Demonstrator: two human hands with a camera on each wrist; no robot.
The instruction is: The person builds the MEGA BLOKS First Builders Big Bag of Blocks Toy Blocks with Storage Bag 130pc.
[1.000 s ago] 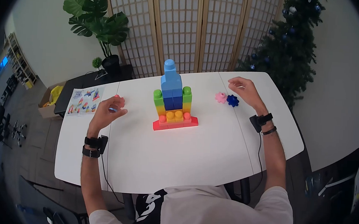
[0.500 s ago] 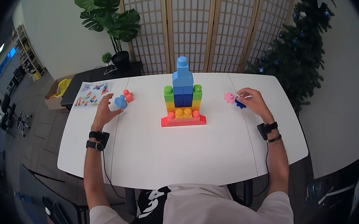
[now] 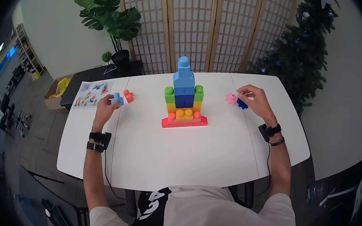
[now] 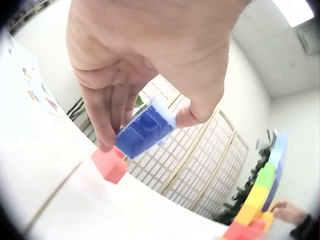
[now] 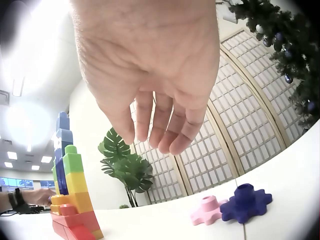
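Observation:
My left hand (image 3: 104, 112) pinches a light blue toy building block (image 3: 117, 100) between thumb and fingers. In the left wrist view the block is tilted, its hollow darker blue underside (image 4: 146, 131) facing the camera. Just beyond it a red block (image 3: 128, 95) lies on the table. Over at the right, my right hand (image 3: 256, 104) hovers with loosely bent fingers and holds nothing. Below it are a pink gear-shaped piece (image 5: 207, 211) and a dark blue gear-shaped piece (image 5: 246, 204), side by side. Between the hands stands a tower of coloured blocks (image 3: 185, 94).
The white table (image 3: 185, 160) has a printed picture sheet (image 3: 92, 93) at its left. Behind are a folding screen (image 3: 192, 29), a potted plant (image 3: 119, 57) on a black side table, and a decorated tree (image 3: 300, 50). Cables run from both wrist cameras.
My left hand has closed on the light blue block and tilted it, after standing open beside it. The right hand came nearer to the gear pieces, then stayed almost still. The head view has shifted.

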